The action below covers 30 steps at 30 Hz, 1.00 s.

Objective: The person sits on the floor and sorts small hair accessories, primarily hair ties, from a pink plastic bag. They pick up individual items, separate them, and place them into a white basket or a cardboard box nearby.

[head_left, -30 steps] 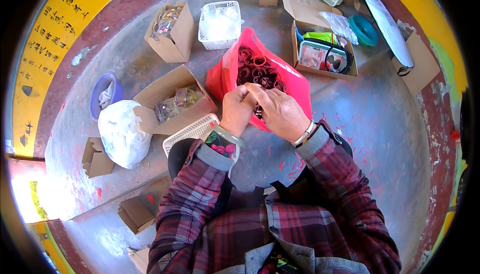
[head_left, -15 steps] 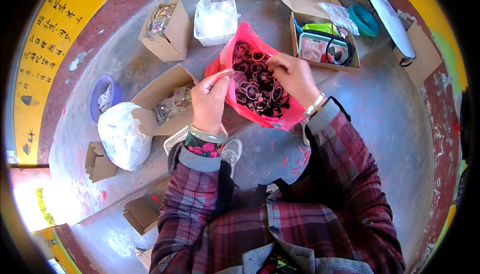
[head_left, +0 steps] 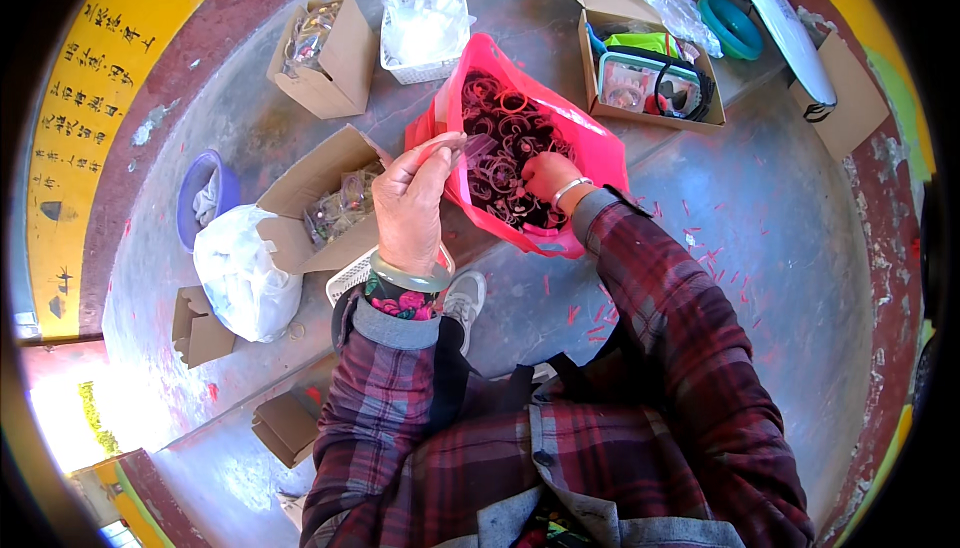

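Observation:
A bright pink plastic bag (head_left: 604, 153) stands wide open in front of me, filled with many dark and pinkish ring-shaped bands that look like hair ties (head_left: 505, 133). My left hand (head_left: 408, 198) is at the bag's left edge, thumb and fingers pinched on a small clear plastic bag (head_left: 482, 146) that juts out over the opening. Reaching down into the pink bag, my right hand (head_left: 552, 176) is among the bands, its fingers curled. Its fingertips are partly hidden, so what they grip cannot be made out.
Left of the pink bag are an open carton of small packets (head_left: 342, 210), a white plastic sack (head_left: 250, 273) and a purple basin (head_left: 210, 198). Farther off stand another carton (head_left: 345, 63), a white basket (head_left: 425, 68) and a box of supplies (head_left: 655, 118). Red scraps (head_left: 597, 330) litter the floor.
My right hand has gone from above the far right side of the bands down into the bag, its fingers now curled. My left hand still holds the small clear bag.

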Each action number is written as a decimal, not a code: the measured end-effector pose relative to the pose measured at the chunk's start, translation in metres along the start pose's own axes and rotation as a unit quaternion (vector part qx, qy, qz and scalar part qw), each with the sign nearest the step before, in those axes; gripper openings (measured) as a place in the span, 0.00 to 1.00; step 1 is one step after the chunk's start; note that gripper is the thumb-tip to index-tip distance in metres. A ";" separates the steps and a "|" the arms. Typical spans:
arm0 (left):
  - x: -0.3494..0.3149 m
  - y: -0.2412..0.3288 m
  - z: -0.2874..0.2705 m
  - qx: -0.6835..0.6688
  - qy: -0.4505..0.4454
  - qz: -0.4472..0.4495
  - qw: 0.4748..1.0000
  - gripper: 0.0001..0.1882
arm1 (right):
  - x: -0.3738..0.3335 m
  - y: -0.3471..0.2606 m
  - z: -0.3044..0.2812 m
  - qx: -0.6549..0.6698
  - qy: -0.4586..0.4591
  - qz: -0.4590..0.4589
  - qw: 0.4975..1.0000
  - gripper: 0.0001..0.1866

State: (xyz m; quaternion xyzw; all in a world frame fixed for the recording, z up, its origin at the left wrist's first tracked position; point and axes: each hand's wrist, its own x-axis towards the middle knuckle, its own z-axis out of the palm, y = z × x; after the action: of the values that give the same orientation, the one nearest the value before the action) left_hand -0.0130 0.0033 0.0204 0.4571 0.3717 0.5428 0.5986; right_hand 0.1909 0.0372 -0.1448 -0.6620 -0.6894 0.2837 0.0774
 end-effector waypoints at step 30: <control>0.005 -0.009 -0.002 0.050 -0.014 0.013 0.999 0.11 | -0.019 -0.003 -0.062 0.595 -0.069 0.137 0.789 0.03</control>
State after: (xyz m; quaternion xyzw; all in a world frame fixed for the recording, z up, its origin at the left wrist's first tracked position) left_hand -0.0117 0.0088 0.0118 0.4985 0.3841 0.5248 0.5732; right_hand 0.2207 0.0366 -0.0867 -0.5508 -0.2892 0.6908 0.3684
